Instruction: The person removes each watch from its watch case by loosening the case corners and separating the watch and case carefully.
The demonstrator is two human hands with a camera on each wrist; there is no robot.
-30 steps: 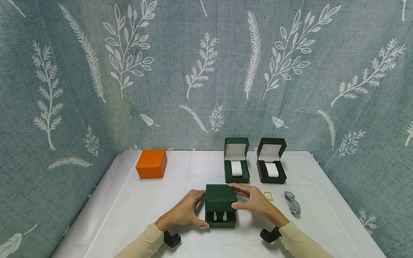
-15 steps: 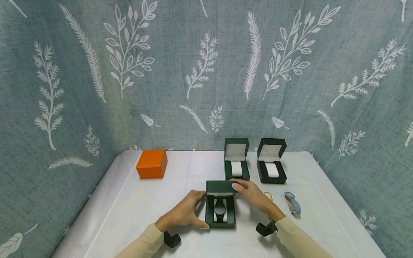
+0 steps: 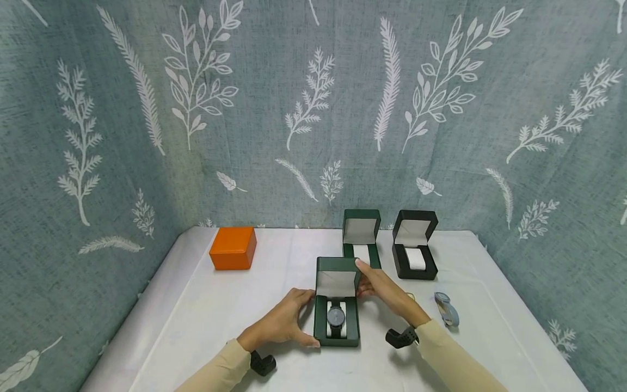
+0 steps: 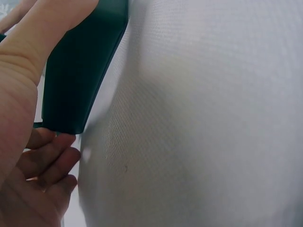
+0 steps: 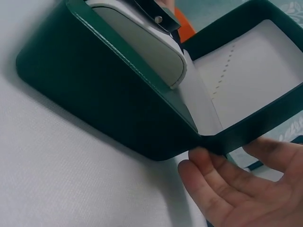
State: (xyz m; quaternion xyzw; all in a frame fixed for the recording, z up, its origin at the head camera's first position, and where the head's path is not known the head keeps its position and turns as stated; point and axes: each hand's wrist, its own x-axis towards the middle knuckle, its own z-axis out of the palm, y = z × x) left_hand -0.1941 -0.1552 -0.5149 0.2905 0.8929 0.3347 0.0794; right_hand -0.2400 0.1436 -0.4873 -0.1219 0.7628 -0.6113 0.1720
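Note:
A green watch box (image 3: 320,321) stands on the white table with its lid (image 3: 336,264) raised, showing a pale lining. Inside, a dark wristwatch (image 3: 336,317) with a black strap is wrapped round a white cushion (image 5: 142,45). My left hand (image 3: 281,321) grips the box's left side, thumb at the front corner and fingers at the back one; the left wrist view shows those fingertips against the green wall (image 4: 75,80). At the right side of the lid is my right hand (image 3: 384,288), thumb on its upper edge and fingers behind, by the hinge (image 5: 201,137).
Behind stand another open green box (image 3: 361,228) and an open black box (image 3: 415,231), each with a white cushion. A closed orange box (image 3: 233,249) is at the back left. A blue-grey watch (image 3: 446,310) lies at right; a small gold watch (image 3: 411,296) is mostly hidden by my right wrist.
The green box's lid has swung up and back, uncovering the watch inside. My right hand has moved back with the lid. My left hand has stayed at the box's left side.

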